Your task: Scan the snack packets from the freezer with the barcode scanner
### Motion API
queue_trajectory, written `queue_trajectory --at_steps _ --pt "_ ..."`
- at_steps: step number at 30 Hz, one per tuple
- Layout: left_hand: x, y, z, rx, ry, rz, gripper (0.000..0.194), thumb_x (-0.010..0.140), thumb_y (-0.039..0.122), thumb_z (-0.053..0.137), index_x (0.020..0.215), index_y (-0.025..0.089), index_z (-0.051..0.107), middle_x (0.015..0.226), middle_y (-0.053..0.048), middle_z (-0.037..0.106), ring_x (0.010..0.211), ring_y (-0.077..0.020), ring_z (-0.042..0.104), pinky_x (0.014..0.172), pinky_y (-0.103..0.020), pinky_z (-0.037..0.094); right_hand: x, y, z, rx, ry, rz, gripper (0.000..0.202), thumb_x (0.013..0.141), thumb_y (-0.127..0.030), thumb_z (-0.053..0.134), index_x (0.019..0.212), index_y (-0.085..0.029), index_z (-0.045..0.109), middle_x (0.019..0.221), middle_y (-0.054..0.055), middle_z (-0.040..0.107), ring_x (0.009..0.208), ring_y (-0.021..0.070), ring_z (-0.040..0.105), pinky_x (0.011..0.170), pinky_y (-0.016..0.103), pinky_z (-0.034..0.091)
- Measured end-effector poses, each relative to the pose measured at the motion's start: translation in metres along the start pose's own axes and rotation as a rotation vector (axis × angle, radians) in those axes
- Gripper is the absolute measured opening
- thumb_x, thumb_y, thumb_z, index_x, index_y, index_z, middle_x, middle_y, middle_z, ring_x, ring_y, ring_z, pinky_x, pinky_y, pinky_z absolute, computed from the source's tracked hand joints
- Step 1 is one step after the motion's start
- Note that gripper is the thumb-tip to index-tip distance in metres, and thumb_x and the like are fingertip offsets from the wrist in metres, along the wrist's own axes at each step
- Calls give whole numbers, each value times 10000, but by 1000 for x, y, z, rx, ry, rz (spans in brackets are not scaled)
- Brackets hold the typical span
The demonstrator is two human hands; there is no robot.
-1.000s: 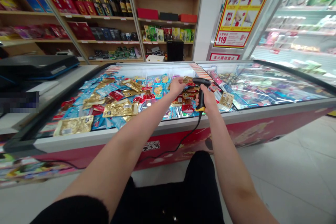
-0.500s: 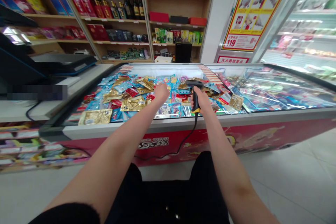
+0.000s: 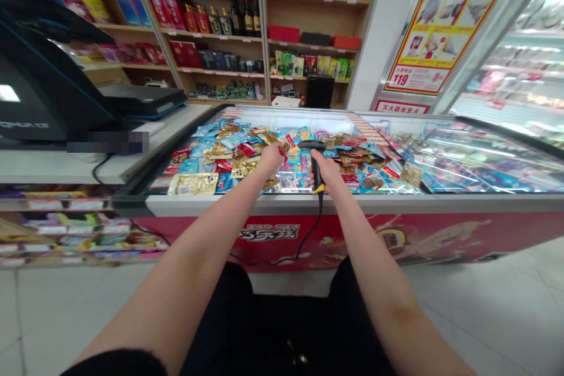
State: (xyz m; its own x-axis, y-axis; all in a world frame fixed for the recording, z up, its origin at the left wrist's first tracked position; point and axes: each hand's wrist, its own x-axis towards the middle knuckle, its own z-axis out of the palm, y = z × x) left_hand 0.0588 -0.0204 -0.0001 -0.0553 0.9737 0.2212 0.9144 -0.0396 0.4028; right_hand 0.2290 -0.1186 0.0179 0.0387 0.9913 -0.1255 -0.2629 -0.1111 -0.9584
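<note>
My right hand (image 3: 325,170) is wrapped round the grip of a black and yellow barcode scanner (image 3: 316,165), whose head points left. Its black cord (image 3: 311,232) hangs down over the freezer front. Just left of the scanner, the closed fingers of my left hand (image 3: 272,157) hold a small red and brown snack packet (image 3: 287,145). The scanner's head is close to this packet but apart from it. Under both hands, gold, blue and red snack packets (image 3: 247,167) lie heaped on the glass top of a chest freezer (image 3: 282,204).
On the left counter (image 3: 53,171) stand a dark checkout machine (image 3: 48,82) and a flat scale (image 3: 141,100). Shelves (image 3: 211,35) of boxes and bottles line the back wall. A gold packet (image 3: 194,183) lies near the freezer's front left edge. A poster (image 3: 449,29) hangs at right.
My left hand now shows a red and brown packet at its fingertips. The scanner has come closer to that hand. The whole view has shifted, so the surroundings sit farther right.
</note>
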Motion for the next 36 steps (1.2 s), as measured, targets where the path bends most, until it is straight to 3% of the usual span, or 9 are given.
queue_trajectory --at_steps 4,9,20,36 --pt "1 -10 -9 -93 -3 -15 128 789 183 669 876 167 762 929 -144 770 993 -313 718 808 -291 505 -3 -1 8 -7 10 5 411 898 -495 730 704 -216 500 517 -18 545 379 113 485 332 215 420" --pt "-5 -23 -15 -205 20 -78 195 782 184 625 900 137 773 828 -113 752 823 -266 708 745 -292 498 -3 -7 16 21 -15 5 402 928 -489 695 707 -207 510 513 -20 536 386 111 479 333 213 417" --pt "-27 -30 -17 -150 86 -38 263 896 257 546 1002 138 754 965 -112 769 901 -228 688 827 -268 488 0 -12 34 58 -104 32 402 929 -507 683 732 -197 520 518 -22 533 388 100 484 337 193 396" --pt "-27 -31 -12 -171 95 -41 261 893 249 574 1033 138 765 1037 -123 780 946 -233 697 850 -260 482 -7 -18 31 50 -102 51 378 976 -458 619 727 -197 508 500 -20 535 384 99 481 343 192 389"
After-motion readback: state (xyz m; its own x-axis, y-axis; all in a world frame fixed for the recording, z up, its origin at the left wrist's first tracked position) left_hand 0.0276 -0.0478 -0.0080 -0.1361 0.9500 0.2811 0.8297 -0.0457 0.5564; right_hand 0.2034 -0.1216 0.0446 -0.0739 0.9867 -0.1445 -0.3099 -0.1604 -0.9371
